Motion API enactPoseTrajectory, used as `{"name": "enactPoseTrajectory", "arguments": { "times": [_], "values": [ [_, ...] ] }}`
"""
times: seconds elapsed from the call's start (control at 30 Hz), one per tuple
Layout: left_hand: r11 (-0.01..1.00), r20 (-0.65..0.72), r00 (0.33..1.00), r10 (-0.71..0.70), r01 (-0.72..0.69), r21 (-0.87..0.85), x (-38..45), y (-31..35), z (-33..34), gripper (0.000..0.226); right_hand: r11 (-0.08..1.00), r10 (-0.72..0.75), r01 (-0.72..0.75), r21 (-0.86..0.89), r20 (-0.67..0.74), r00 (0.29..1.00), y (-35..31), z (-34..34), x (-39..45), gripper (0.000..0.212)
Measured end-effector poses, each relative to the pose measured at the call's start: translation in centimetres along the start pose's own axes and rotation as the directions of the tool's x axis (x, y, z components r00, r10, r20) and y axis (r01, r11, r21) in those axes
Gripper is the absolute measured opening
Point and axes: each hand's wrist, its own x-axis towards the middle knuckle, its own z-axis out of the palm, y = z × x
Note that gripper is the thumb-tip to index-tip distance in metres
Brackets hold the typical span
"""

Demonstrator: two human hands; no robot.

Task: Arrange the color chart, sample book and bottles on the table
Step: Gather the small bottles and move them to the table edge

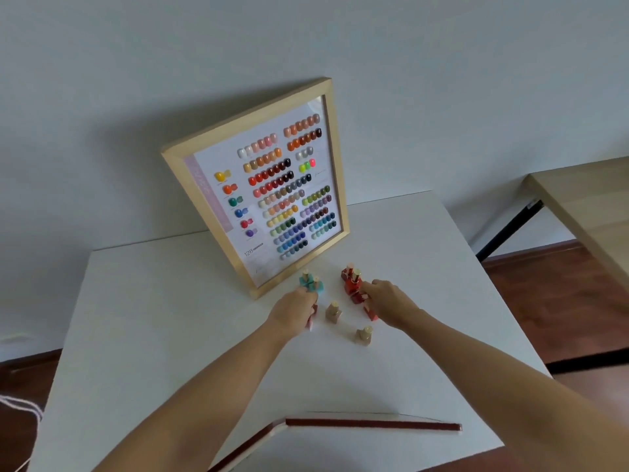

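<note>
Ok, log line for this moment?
left hand: grip on small bottle | right hand: at red bottles | wood-framed color chart: upright against wall

Left hand (295,310): your bare forearm enters from seven o'clock and reaches toward twelve, wrist straight, back of the hand up. Fingers curled under, closed around a small item; fingertips hidden.

Right hand (386,298): your bare forearm enters from four o'clock and runs toward eleven, back of the hand up. Fingers (369,287) bent and pointing to ten o'clock, pinched loosely; whether they grip anything is unclear.

Both hands near each other, not touching.
</note>
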Motion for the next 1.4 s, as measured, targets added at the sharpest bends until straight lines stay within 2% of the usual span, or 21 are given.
{"name": "enactPoseTrajectory", "arguments": {
  "times": [0.13, 0.23, 0.33, 0.5, 0.67, 0.87, 1.03, 1.13, 1.3, 1.4],
  "values": [
    [0.996, 0.005, 1.0, 0.031, -0.031, -0.08, -1.1, -0.8, -1.3, 0.014, 0.991, 0.095, -0.09, 0.097, -0.038, 0.995, 1.0, -0.5, -1.8, 0.017],
    [0.99, -0.061, 0.995, 0.084, -0.09, -0.107, -2.0, -1.2, -3.0, 0.018, 0.962, 0.205, -0.186, 0.201, -0.076, 0.976, 2.8, -1.3, -4.1, 0.016],
    [0.979, -0.168, 0.974, 0.154, -0.173, -0.106, -2.2, -0.4, -5.3, 0.01, 0.914, 0.327, -0.281, 0.292, -0.12, 0.937, 5.3, -2.4, -6.8, 0.016],
    [0.947, -0.239, 0.936, 0.259, -0.295, -0.126, -0.5, 4.2, -8.1, 0.008, 0.838, 0.472, -0.374, 0.399, -0.182, 0.863, 9.9, -4.2, -11.0, 0.014],
    [0.915, -0.159, 0.92, 0.359, -0.38, -0.135, 3.7, 11.7, -7.6, 0.004, 0.785, 0.548, -0.402, 0.471, -0.225, 0.806, 14.6, -5.5, -13.4, 0.013],
    [0.923, -0.028, 0.935, 0.353, -0.353, -0.154, 9.3, 21.1, -3.9, 0.009, 0.755, 0.569, -0.406, 0.516, -0.206, 0.796, 19.6, -5.9, -13.4, 0.013],
    [0.942, 0.08, 0.957, 0.277, -0.255, -0.216, 12.7, 26.7, -1.0, 0.019, 0.782, 0.522, -0.391, 0.485, -0.168, 0.836, 22.3, -5.9, -11.6, 0.019],
    [0.948, 0.093, 0.967, 0.239, -0.212, -0.236, 14.3, 28.8, 0.1, 0.026, 0.797, 0.493, -0.376, 0.474, -0.148, 0.858, 23.6, -5.8, -10.2, 0.02],
    [0.964, 0.119, 0.979, 0.166, -0.136, -0.228, 16.0, 30.1, 1.6, 0.024, 0.846, 0.419, -0.338, 0.412, -0.124, 0.899, 24.7, -5.6, -8.2, 0.021],
    [0.966, 0.115, 0.98, 0.165, -0.137, -0.221, 16.7, 30.5, 2.0, 0.019, 0.874, 0.377, -0.305, 0.38, -0.132, 0.917, 24.8, -5.7, -7.3, 0.021]
  ]
}}
